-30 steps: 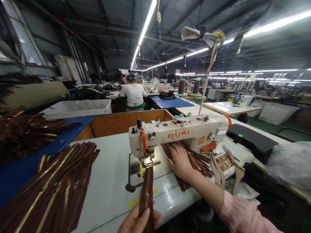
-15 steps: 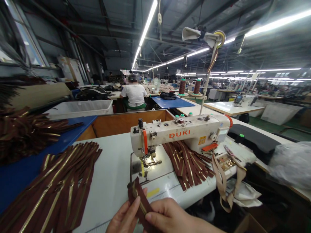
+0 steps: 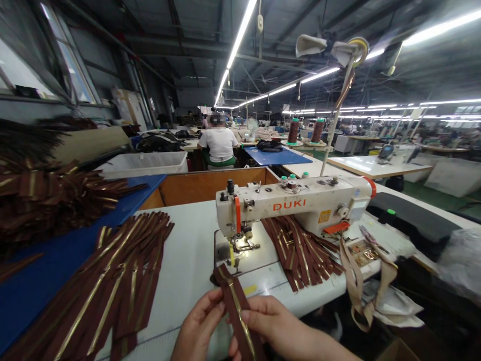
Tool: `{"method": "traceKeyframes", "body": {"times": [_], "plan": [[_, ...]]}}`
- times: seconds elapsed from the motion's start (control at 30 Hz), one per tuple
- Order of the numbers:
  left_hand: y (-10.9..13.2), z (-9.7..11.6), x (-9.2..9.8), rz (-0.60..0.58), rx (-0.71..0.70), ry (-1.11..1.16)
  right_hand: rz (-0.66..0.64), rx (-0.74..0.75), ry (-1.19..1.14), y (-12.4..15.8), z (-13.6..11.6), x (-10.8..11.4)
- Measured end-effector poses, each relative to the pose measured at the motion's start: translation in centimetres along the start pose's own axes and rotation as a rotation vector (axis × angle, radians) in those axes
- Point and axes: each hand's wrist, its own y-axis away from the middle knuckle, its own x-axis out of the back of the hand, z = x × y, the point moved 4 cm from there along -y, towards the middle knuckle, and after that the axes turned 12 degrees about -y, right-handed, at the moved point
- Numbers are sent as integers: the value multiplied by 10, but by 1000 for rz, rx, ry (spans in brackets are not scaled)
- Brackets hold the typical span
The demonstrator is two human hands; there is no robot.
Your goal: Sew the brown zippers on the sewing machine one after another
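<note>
A brown zipper [image 3: 236, 304] with gold teeth stretches between my hands at the table's front edge, its far end toward the sewing machine [image 3: 285, 203]. My left hand [image 3: 201, 323] pinches its left edge with thumb and forefinger. From the right, my right hand [image 3: 276, 323] grips it, thumb on the tape beside the teeth; the other fingers are partly hidden beneath. Just beyond the zipper's far end is the lit presser foot [image 3: 244, 244]. Many like zippers lie in a fanned pile [image 3: 108, 281] to the left, and another bunch [image 3: 300, 253] rests under the machine's arm.
A heap of zippers [image 3: 48, 195] covers part of the blue board [image 3: 45, 271] at far left. On the right are a small parts tray [image 3: 363, 253], scissors [image 3: 372, 238] and a hanging beige strap [image 3: 351, 286]. A person in a white shirt [image 3: 219, 144] sits ahead, facing away.
The view has swung slightly left, so everything sits further right. The zipper has turned and straightened, showing more of its gold teeth. My left thumb has slid from its face to its edge.
</note>
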Motion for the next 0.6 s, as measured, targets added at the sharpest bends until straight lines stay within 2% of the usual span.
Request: {"method": "traceKeyframes", "body": {"times": [0.17, 0.43, 0.5, 0.6], "plan": [[-1, 4, 2, 34, -53, -59, -34, -32, -18, -1, 5, -9], [-5, -14, 27, 209, -26, -141, 19, -20, 33, -8, 5, -16], [0, -17, 26, 136, 8, -98, 34, 5, 68, -11, 8, -16], [8, -18, 14, -70, 106, -34, 40, -14, 112, -16, 24, -13]]}}
